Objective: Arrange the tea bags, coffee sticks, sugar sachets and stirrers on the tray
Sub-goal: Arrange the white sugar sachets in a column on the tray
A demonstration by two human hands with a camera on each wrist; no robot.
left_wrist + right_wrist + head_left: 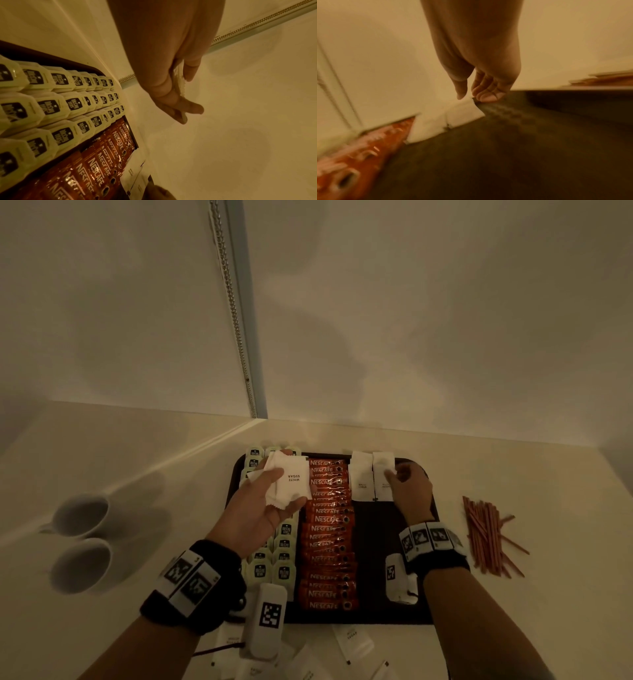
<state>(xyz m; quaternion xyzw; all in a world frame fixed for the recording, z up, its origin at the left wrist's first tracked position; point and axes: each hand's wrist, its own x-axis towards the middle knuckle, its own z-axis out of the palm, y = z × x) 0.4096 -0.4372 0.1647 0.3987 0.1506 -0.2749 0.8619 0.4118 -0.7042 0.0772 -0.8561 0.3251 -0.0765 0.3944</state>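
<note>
The left hand (263, 501) is holding a small fan of white sugar sachets (291, 479) above the tea bags (285, 571) and Nescafé coffee sticks (329, 534) on the dark tray (397, 611), thumb and fingers pinching the stack by its lower edge. These sachets are looking light, limp and slick, likely to slide apart unless pinched flat near a sealed edge. The right hand (409, 486), fingers curled, is touching the rightmost of two sachets (383, 479) lying at the tray's far side, while the stirrers (486, 534) are waiting on the counter.
</note>
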